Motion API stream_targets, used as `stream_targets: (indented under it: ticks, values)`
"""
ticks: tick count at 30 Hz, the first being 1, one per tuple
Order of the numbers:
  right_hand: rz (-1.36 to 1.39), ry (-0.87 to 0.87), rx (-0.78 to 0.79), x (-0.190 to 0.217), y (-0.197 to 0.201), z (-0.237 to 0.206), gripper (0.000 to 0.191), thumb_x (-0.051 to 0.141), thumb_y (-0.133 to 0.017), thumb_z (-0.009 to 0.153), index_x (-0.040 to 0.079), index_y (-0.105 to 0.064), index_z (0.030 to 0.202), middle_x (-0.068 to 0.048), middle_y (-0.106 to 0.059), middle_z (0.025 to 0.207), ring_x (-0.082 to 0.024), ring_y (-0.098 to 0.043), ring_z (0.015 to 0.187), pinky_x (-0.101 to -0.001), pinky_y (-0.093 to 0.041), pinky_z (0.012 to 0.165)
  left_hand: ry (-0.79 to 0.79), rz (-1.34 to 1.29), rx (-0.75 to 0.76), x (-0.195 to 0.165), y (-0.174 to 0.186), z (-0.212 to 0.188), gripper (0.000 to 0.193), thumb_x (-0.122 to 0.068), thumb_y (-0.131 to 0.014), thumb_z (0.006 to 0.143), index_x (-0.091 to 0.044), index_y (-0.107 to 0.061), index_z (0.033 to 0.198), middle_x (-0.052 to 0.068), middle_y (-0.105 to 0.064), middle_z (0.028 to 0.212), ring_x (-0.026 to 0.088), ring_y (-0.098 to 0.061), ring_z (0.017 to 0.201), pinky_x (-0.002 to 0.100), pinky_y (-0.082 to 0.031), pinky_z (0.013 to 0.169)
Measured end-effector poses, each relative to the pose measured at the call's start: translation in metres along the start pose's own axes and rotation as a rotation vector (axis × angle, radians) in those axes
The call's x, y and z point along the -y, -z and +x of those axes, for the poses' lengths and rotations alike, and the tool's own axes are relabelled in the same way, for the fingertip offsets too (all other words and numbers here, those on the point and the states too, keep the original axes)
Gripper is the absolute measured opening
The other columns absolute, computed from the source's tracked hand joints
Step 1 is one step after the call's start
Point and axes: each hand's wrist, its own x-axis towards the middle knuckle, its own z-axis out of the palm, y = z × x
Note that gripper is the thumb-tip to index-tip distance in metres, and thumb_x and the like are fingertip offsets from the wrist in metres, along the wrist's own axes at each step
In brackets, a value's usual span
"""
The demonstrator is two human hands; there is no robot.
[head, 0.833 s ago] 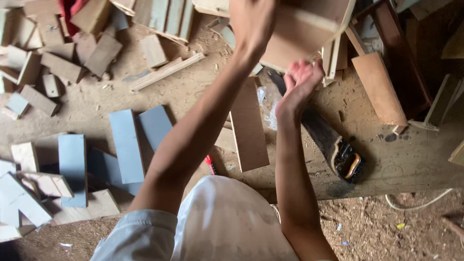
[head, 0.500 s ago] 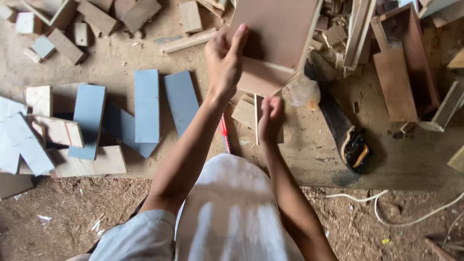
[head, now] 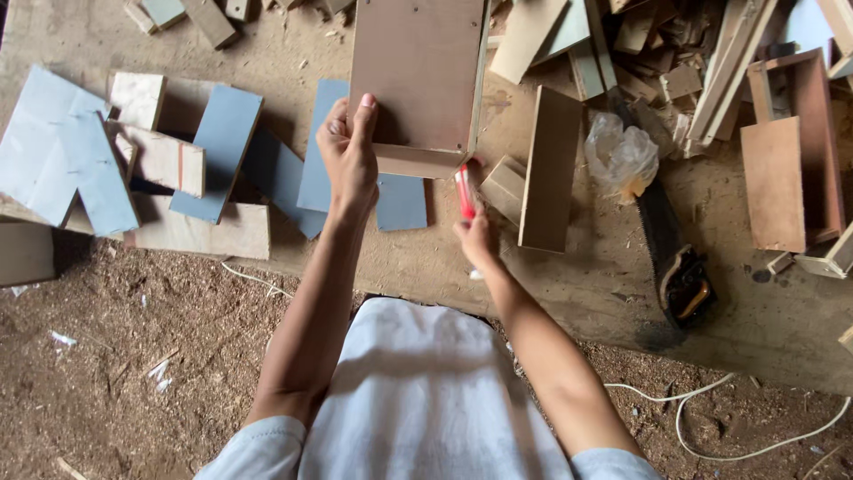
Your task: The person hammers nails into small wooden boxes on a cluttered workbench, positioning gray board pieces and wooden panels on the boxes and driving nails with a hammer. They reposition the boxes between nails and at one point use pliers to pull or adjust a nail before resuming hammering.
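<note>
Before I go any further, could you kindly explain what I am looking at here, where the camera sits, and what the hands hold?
There is no machine here: these are a person's two bare hands, filmed by a camera worn on the head and looking straight down, so the arms reach up into the picture from the white shirt at the bottom.

The left hand grips the edge of a brown wooden box, steadying it on the workbench. The right hand holds a red pencil-like tool with its tip at the box's near corner; what kind of tool it is, I cannot tell.

Around them lie blue-grey boards, plain wood offcuts, a crumpled plastic bag and a handsaw. Sawdust covers the floor, where a white cable trails.
</note>
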Motion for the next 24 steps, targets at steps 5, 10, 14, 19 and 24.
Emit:
stream_targets:
  ticks: [5,10,14,19,24]
  values:
    - [0.212,0.327,-0.453,0.004,0.026,-0.003,0.054,0.0,-0.06,0.082,0.002,-0.052,0.136,-0.012,-0.065,0.115,-0.016,-0.063,0.063,-0.0316,-0.056,0.05,0.037,0.035,-0.04,0.03,0.017,-0.016,0.026,-0.025,-0.065,0.103,-0.01,-0.062,0.083,-0.005,-0.049,0.074,0.006,-0.038,0.067,0.026,-0.033,0.059]
    - [0.306,-0.326,-0.339,-0.011,0.038,0.006,0.021,0.02,-0.064,0.101,0.001,-0.059,0.107,-0.009,-0.064,0.082,-0.014,-0.059,0.055,-0.0306,-0.049,0.045,0.164,0.125,-0.061,0.067,0.008,-0.038,0.024,-0.029,-0.063,0.099,-0.012,-0.064,0.082,-0.004,-0.054,0.072,0.007,-0.044,0.064,0.027,-0.041,0.057]
    - [0.471,-0.333,-0.342,-0.034,0.034,-0.009,0.02,0.019,-0.058,0.1,0.0,-0.055,0.103,-0.009,-0.06,0.072,-0.015,-0.055,0.046,-0.0338,-0.048,0.04,0.203,0.092,-0.011,0.094,-0.012,-0.055,0.028,-0.029,-0.062,0.101,-0.01,-0.063,0.082,-0.005,-0.05,0.069,0.006,-0.039,0.062,0.026,-0.035,0.056]
    - [0.605,-0.248,-0.365,-0.057,0.01,-0.041,0.016,0.018,-0.058,0.096,0.004,-0.051,0.099,-0.006,-0.055,0.068,-0.017,-0.051,0.044,-0.0348,-0.044,0.039,0.217,0.145,0.033,0.106,0.003,-0.064,0.028,-0.031,-0.063,0.102,-0.008,-0.064,0.085,-0.007,-0.051,0.069,0.005,-0.04,0.063,0.024,-0.035,0.056]
    - [0.26,0.289,-0.675,-0.076,-0.002,-0.044,0.016,0.009,-0.065,0.097,0.001,-0.051,0.098,-0.008,-0.054,0.081,-0.02,-0.053,0.066,-0.0361,-0.046,0.058,0.23,0.155,0.078,0.117,0.009,-0.051,0.027,-0.03,-0.063,0.102,-0.006,-0.069,0.094,-0.006,-0.052,0.071,0.004,-0.041,0.064,0.024,-0.034,0.056]
